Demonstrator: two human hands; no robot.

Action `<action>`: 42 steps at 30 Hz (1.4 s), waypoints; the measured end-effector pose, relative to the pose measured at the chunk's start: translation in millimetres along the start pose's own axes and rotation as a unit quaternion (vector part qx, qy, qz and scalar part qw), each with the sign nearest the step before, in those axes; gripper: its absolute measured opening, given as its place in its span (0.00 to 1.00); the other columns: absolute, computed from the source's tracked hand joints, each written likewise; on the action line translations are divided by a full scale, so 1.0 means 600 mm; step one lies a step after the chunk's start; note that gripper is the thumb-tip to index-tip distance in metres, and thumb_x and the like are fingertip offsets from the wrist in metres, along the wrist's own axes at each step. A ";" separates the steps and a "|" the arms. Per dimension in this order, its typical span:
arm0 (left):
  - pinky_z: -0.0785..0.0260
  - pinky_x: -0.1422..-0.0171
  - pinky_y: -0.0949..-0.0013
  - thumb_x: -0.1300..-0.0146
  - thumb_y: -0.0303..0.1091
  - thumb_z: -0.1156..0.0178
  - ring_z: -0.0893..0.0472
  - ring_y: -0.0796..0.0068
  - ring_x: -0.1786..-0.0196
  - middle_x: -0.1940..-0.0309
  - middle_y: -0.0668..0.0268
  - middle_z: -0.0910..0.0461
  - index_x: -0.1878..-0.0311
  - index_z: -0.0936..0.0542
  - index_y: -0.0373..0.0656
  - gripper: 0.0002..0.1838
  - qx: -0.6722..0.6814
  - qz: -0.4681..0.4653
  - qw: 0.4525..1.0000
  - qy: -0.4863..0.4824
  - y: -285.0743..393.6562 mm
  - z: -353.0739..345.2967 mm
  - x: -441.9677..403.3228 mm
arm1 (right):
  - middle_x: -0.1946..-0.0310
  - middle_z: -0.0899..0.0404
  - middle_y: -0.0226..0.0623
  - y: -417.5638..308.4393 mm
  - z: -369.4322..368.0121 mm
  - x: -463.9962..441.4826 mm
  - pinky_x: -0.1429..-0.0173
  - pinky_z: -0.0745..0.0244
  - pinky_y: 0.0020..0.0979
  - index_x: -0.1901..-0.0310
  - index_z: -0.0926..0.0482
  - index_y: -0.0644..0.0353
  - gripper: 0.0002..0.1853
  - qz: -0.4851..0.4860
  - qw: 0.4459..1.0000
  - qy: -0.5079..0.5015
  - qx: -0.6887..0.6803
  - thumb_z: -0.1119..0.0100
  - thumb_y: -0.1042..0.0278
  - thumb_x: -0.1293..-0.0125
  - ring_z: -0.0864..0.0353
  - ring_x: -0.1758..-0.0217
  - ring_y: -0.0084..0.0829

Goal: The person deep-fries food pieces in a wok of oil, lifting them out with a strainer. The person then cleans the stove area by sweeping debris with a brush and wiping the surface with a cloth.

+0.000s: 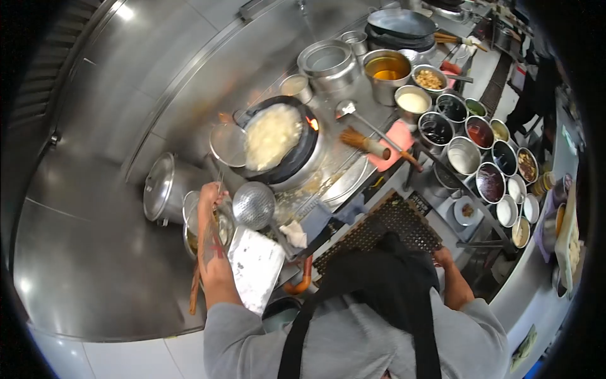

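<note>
My left hand (213,194) is closed around the thin handle of a round wire strainer (228,144). The strainer is tilted beside the left rim of a black wok (284,172). Pale, bubbling, foamy food or liquid (273,136) fills the wok, and a small flame (312,123) shows at its right. Below my left forearm, a metal bowl (191,218) is partly hidden. A perforated skimmer (254,205) rests just right of that hand. Down at my right side, my right hand (443,256) is near the apron; its fingers are mostly hidden.
A lidded pot (160,183) stands left, and a white tray (255,259) lies nearer me. A ladle (372,129), a brush (365,142) and a pink cloth (398,142) are right of the wok. Farther right are several sauce containers (464,155) and an oil pot (386,76).
</note>
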State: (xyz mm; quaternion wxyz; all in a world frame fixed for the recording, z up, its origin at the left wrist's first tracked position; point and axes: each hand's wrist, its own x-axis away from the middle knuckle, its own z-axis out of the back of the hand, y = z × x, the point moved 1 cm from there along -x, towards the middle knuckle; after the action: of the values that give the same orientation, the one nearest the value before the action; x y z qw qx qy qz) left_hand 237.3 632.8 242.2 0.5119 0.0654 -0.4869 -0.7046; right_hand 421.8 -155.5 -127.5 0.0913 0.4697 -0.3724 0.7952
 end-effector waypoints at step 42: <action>0.38 0.83 0.71 0.33 0.39 0.52 0.30 0.77 0.89 0.84 0.60 0.22 0.46 0.26 0.40 0.18 -0.113 -0.116 0.974 0.160 0.065 -0.050 0.104 | 0.73 0.20 0.35 0.102 0.066 -0.234 0.73 0.26 0.40 0.68 0.24 0.56 0.09 0.235 0.864 -0.071 0.439 0.50 0.61 0.42 0.19 0.74 0.34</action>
State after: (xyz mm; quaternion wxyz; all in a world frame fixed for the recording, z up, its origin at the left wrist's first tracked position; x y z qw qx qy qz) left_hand 251.5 564.9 281.7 0.5024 0.1755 -0.3050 -0.7898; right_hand 494.7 -197.1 -261.9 -0.3404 0.4150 -0.0892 0.8390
